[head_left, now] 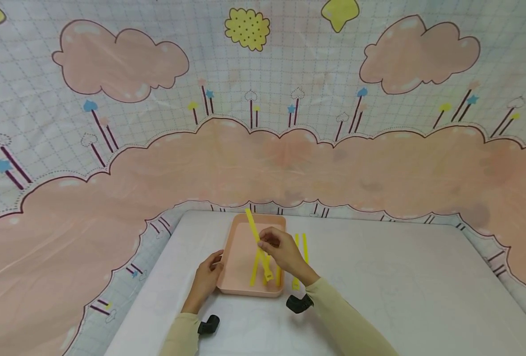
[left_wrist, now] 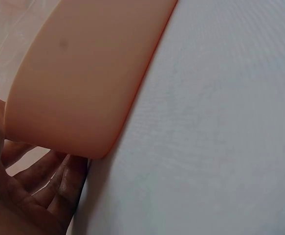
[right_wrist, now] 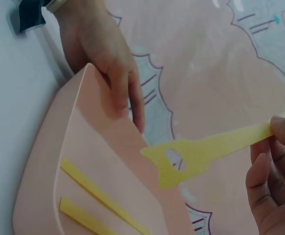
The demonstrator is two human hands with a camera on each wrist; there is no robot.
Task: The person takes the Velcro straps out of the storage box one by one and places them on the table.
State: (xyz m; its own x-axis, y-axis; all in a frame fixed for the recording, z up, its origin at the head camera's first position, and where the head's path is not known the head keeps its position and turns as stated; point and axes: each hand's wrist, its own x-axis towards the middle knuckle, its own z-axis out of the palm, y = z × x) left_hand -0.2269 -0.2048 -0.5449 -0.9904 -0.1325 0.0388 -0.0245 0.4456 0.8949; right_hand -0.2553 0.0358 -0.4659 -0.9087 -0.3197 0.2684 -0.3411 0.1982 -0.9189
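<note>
In the head view a yellow strap-style cable tie (head_left: 252,226) is pinched between the thumb and fingers of my right hand (head_left: 284,249), above a shallow pink tray (head_left: 249,291). The right wrist view shows the tie's wide head (right_wrist: 169,171) with an oval slot, hanging over the tray's side. My left hand (head_left: 207,278) holds the tray's left side wall, the thumb side over the rim and fingers against the outside. Inside the tray lie several yellow ties (right_wrist: 103,200), partly hidden by the right hand and the held tie.
More yellow ties (head_left: 305,244) lie on the white table (head_left: 401,277) just right of the tray, partly behind the right forearm. Black wrist devices (head_left: 299,303) sit at both wrists. A patterned pink-and-white curtain (head_left: 311,168) hangs behind the table.
</note>
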